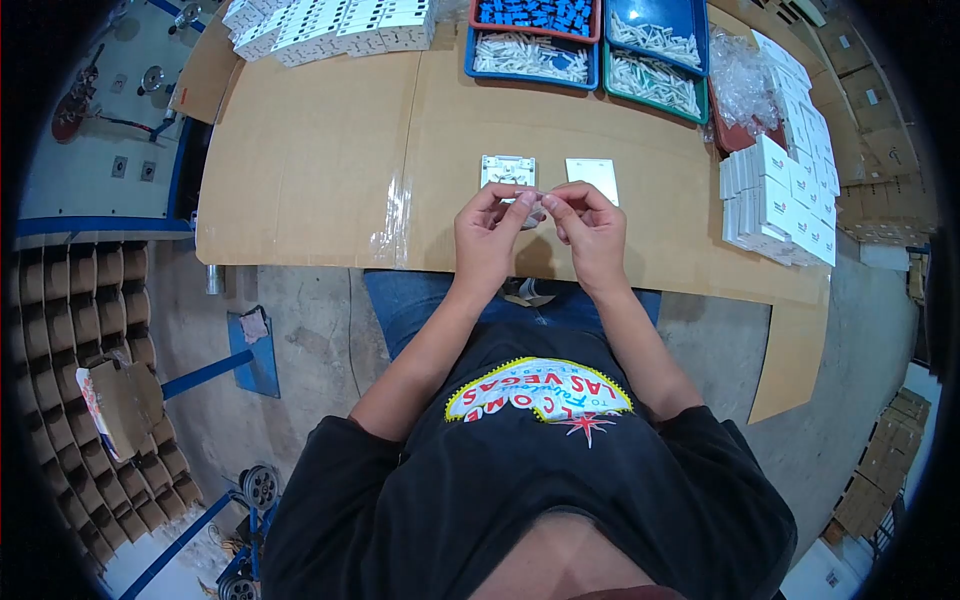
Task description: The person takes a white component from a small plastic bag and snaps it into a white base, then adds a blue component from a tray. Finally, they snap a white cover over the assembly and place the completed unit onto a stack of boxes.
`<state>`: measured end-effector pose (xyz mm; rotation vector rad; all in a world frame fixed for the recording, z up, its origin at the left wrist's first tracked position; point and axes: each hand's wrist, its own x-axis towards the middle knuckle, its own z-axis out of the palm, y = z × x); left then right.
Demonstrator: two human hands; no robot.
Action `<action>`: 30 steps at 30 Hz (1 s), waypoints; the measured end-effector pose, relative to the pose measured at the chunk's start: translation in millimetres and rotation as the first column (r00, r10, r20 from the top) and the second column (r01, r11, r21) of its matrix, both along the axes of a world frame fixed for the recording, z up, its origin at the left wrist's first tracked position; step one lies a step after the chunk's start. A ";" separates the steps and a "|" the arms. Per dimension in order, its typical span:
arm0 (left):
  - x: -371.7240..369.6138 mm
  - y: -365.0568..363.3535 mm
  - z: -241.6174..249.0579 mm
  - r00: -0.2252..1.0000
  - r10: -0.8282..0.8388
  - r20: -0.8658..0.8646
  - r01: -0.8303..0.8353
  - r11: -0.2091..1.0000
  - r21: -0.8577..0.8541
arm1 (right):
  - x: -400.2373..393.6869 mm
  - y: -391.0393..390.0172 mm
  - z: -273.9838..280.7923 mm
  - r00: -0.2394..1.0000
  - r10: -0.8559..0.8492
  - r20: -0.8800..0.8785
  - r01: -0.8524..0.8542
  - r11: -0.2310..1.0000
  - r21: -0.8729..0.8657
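Observation:
Above the near edge of the table, my left hand (487, 232) and my right hand (597, 236) meet with fingertips pinched together. Between them is a small clear plastic bag (535, 216), mostly covered by the fingers, so its contents cannot be made out. Just beyond my left fingers lies a white switch or socket plate (508, 168), its moulded inner side showing. A flat white cover plate (594, 178) rests past my right fingers, partly hidden by them.
Cardboard covers the table (310, 160). At the back are a red tray of blue parts (535, 16), a blue tray of white pieces (530, 60) and a green tray (655, 85). White boxes (775, 205) are stacked right, with plastic bags (742, 80) nearby; more boxes (340, 28) stand back left.

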<state>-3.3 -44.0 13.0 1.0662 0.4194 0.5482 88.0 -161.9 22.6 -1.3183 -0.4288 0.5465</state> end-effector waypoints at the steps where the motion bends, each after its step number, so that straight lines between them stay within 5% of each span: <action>1: -0.2 0.8 -0.2 1.000 -0.008 -0.008 0.007 1.000 -0.029 | 1.7 -1.5 -0.5 0.996 0.027 -0.081 -0.032 0.997 -0.065; 8: 0.9 5.1 8.9 0.996 -0.012 -0.094 -0.003 0.987 -0.160 | 8.5 2.9 -6.2 0.986 0.038 -0.162 -0.033 0.999 0.036; 10: -2.1 17.8 5.9 0.977 -0.185 -0.109 0.131 0.916 -0.379 | 11.1 1.6 -2.7 0.983 0.024 -0.182 -0.011 0.998 0.068; 14: -9.0 31.4 -7.0 0.855 -0.483 -0.188 0.352 0.808 -0.473 | 16.8 -5.8 -2.8 0.988 0.070 -0.135 -0.063 0.996 0.055; 19: -9.6 20.0 -11.6 0.940 -0.290 -0.177 0.197 0.889 -0.414 | 32.4 -14.2 -17.7 0.957 0.232 0.175 -0.231 0.973 -0.027; 23: -7.9 19.0 -20.7 0.945 -0.252 -0.207 0.174 0.926 -0.336 | 19.9 -6.6 -5.7 0.968 0.152 0.197 -0.152 0.988 -0.017; 25: -7.6 16.4 -24.0 0.940 -0.222 -0.258 0.163 0.960 -0.229 | 15.4 -5.5 3.6 0.927 0.193 0.321 -0.130 0.970 -0.206; 30: -13.5 9.6 -32.4 0.924 -0.232 -0.305 0.229 0.972 -0.045 | 24.5 -15.3 -20.8 0.901 0.354 0.250 -0.245 0.891 -0.381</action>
